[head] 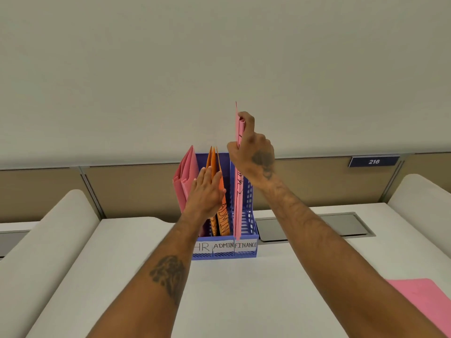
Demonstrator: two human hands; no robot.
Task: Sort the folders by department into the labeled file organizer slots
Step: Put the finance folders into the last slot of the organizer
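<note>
Right hand (249,152) pinches a thin pink paper folder (238,191) upright, long axis vertical, its lower end inside the FINANCE slot of the blue plastic file organizer (251,230). Left hand (207,191), fingers flat and apart, presses the orange folders (216,172) aside.

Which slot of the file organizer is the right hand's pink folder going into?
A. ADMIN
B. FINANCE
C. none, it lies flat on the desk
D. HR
B: the right hand holds the pink folder upright, its bottom edge inside the slot labeled FINANCE.
</note>
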